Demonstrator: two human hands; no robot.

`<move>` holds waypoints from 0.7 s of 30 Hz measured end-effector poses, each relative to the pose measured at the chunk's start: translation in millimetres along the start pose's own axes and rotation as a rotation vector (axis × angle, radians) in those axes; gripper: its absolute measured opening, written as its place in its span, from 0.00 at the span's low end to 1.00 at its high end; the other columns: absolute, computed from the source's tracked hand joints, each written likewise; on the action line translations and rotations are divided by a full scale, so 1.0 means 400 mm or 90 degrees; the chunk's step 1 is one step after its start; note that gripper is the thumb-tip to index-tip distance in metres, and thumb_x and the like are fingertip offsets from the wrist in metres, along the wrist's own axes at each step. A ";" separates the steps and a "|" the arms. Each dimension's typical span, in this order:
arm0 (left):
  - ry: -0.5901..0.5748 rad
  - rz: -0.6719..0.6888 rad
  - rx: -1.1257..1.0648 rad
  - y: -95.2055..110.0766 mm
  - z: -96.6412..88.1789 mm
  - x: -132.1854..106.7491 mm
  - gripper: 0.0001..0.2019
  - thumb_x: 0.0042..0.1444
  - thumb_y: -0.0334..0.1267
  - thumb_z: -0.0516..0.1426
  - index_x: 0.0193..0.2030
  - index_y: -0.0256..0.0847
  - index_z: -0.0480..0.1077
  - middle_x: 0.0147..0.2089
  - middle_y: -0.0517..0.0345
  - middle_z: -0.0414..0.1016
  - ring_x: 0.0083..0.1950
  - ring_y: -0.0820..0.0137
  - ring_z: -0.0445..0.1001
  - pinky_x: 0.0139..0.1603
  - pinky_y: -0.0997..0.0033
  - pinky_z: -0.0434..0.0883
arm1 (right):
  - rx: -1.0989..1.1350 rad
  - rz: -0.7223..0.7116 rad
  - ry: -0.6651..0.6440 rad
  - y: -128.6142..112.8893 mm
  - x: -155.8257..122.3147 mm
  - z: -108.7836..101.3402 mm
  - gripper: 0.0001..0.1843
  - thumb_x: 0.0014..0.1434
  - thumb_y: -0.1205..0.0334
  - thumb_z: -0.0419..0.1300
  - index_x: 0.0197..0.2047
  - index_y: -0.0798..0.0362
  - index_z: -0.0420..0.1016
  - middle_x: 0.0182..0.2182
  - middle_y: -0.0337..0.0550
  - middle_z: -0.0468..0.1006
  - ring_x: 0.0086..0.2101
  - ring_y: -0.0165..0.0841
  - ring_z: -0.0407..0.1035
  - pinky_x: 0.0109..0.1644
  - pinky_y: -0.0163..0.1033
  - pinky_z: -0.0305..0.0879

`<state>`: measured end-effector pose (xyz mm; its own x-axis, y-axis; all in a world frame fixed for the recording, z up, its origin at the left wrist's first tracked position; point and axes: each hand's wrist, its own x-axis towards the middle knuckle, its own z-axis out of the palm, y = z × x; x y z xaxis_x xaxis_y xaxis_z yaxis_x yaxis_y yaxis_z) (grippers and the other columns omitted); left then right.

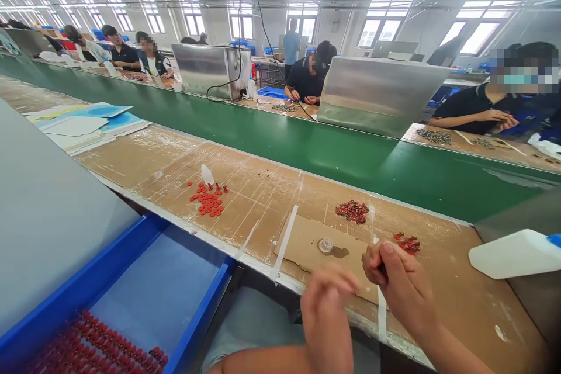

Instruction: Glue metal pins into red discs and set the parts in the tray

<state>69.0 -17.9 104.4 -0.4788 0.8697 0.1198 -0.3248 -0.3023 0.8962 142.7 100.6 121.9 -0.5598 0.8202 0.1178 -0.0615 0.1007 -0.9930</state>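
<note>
While the left hand [326,318] and the right hand [398,280] are reaching in over the front edge of the desk [464,304], both wrists are bending and the hands are staying close together above a cardboard sheet [319,251]. The left hand's fingers are curling inward, though it is impossible to tell whether they are holding anything. The right hand's fingertips are pinching against its thumb, around something too small to make out. Below the desk on the left, a blue tray [87,269] is sitting open, with rows of red parts [96,345] lying inside, apparently placed there to stay within easy reach. On the sheet, a small clear plastic cap [325,245] is standing beside a dark stain, seemingly kept on cardboard to spare the desk. A small cluster of red parts [407,242] is lying just past the right hand, and a larger heap [352,211] is lying beyond the sheet. Farther left, red discs [209,200] are scattering around a white squeeze bottle [207,175]. Past them, a green conveyor belt [307,152] is running along the desk, with co-workers [309,73] working on its far side.
</note>
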 end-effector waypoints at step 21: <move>0.154 -0.419 -0.631 -0.099 -0.048 0.136 0.10 0.62 0.36 0.53 0.35 0.35 0.74 0.39 0.53 0.78 0.40 0.74 0.78 0.45 0.79 0.74 | -0.688 -0.514 0.037 0.098 -0.007 0.068 0.12 0.69 0.63 0.52 0.44 0.53 0.77 0.36 0.49 0.78 0.39 0.40 0.67 0.44 0.46 0.58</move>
<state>40.4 33.9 67.2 -0.0931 0.9061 -0.4126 -0.9956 -0.0900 0.0271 119.4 87.2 82.3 -0.6399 0.3413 0.6885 0.3370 0.9298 -0.1478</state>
